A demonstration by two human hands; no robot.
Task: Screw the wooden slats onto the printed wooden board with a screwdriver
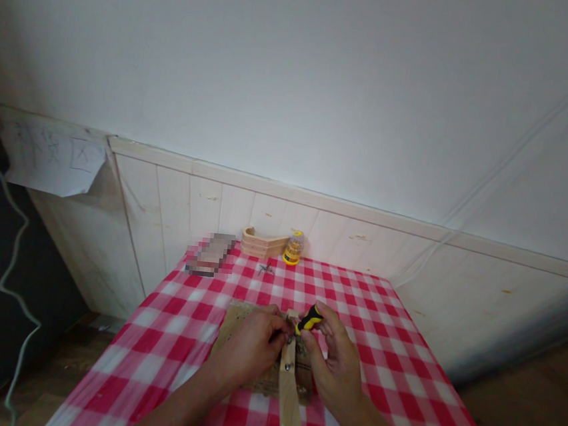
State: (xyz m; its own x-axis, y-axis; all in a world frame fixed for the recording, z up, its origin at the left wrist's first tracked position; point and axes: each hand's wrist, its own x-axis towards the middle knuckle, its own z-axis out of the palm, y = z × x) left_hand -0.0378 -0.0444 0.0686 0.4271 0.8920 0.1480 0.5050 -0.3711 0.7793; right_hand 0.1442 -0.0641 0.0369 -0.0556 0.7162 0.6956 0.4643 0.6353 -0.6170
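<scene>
right hand (334,362) fingers grip the screwdriver (310,319); left hand (251,347) fingers pinch the wooden strip (290,388) at its far end, over a board (233,319) mid-desk (400,358). the strip's near end nears the front edge; open cloth lies either side.

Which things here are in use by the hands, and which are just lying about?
In use: screwdriver in right hand; wooden strip and board under it, at left hand.
Lying about: stacked wooden pieces, yellow container, small dark metal bits, pixelated object.
</scene>
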